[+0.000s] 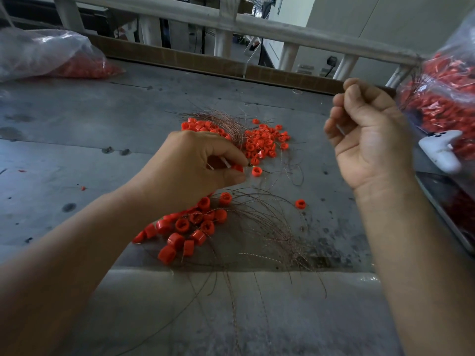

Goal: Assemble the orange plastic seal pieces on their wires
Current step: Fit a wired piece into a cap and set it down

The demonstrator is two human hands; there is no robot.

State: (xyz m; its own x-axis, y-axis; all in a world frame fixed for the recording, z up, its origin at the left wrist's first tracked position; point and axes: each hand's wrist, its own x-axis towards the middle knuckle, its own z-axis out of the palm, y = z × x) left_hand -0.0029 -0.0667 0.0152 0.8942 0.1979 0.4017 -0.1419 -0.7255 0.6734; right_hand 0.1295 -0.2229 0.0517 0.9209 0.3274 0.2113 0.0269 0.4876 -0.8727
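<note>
Orange plastic seal pieces [190,230], light and probably best taken by the sides, were heaped on the table [77,119] among springy wires [259,222], one piece [237,167] pinched in the left hand [198,165], while what the curled right hand [370,134] held couldn't be made out.

Stained grey table [77,119] with loose orange seal pieces [185,229], thin wires [270,227], far-left clear bag [46,52].

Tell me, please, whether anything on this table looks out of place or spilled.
Only minor strays: two small orange fragments lie alone at the left of the table, away from the seal pieces, and several wires trail over the front edge.
</note>
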